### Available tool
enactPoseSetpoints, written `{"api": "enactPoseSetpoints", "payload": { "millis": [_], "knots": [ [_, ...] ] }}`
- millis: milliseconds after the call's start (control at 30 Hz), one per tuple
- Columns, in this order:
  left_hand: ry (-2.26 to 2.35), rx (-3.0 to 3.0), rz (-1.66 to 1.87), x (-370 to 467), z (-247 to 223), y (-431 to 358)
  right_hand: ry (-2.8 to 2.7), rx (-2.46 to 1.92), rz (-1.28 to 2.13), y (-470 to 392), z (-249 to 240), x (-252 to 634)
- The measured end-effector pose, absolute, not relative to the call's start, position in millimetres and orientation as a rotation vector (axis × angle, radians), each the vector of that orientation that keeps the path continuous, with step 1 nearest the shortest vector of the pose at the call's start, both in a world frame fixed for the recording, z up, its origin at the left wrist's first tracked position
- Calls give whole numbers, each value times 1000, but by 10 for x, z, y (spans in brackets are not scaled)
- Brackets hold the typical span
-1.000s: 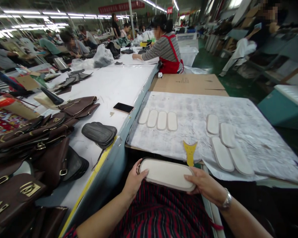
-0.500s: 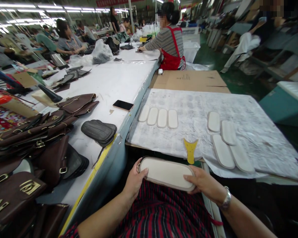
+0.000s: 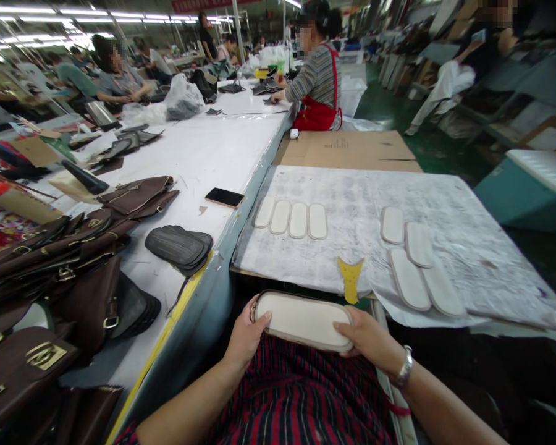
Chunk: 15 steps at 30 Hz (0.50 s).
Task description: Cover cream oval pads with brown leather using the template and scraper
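A long oval cream panel (image 3: 303,322) with a darker rim is held above my lap, its pale face up. My left hand (image 3: 246,334) grips its left end with the thumb on top. At the right end, my right hand (image 3: 368,337) pinches it the same way, thumb on the face and fingers underneath. Just beyond the panel lies a yellow forked piece (image 3: 350,278) at the edge of the paper-covered board (image 3: 347,185). Small oval pieces (image 3: 298,220) stand in a row on the board's left, and larger oval pieces (image 3: 408,279) lie in a cluster on its right.
Left of me, the white table (image 3: 176,154) carries dark oval pieces (image 3: 178,247), a phone (image 3: 224,197) and brown leather bags (image 3: 50,364). A co-worker in a red apron (image 3: 322,105) sits at its far side. A teal bin (image 3: 523,191) stands at right.
Both hands keep hold of the panel, which sits slightly farther left in view. The whole scene has shifted slightly left with the camera. The co-worker's arm has moved at the far table.
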<state>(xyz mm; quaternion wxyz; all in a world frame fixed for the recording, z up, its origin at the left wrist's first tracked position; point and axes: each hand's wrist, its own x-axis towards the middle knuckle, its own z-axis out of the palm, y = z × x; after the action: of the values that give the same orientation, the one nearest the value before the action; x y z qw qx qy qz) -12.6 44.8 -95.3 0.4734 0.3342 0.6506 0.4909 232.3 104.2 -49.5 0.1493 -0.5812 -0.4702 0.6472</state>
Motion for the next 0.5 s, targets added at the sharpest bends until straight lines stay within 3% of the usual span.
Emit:
{"api": "enactPoseSetpoints", "payload": {
  "millis": [133,233,400,500],
  "knots": [
    [1843,1726,1105,-183,-804,378,-1372,-1719,1816,1050,-489,2297],
    [1523,2318,854,-75,-721,373,-1395,-1719,1783,1042,-519,2271],
    [1213,2519,259,316,-686,465,-1369,-1764,1733,1041,-507,2279],
    [1258,2548,116,451,-657,504,-1132,-1490,2081,1042,-384,2431]
  ]
}}
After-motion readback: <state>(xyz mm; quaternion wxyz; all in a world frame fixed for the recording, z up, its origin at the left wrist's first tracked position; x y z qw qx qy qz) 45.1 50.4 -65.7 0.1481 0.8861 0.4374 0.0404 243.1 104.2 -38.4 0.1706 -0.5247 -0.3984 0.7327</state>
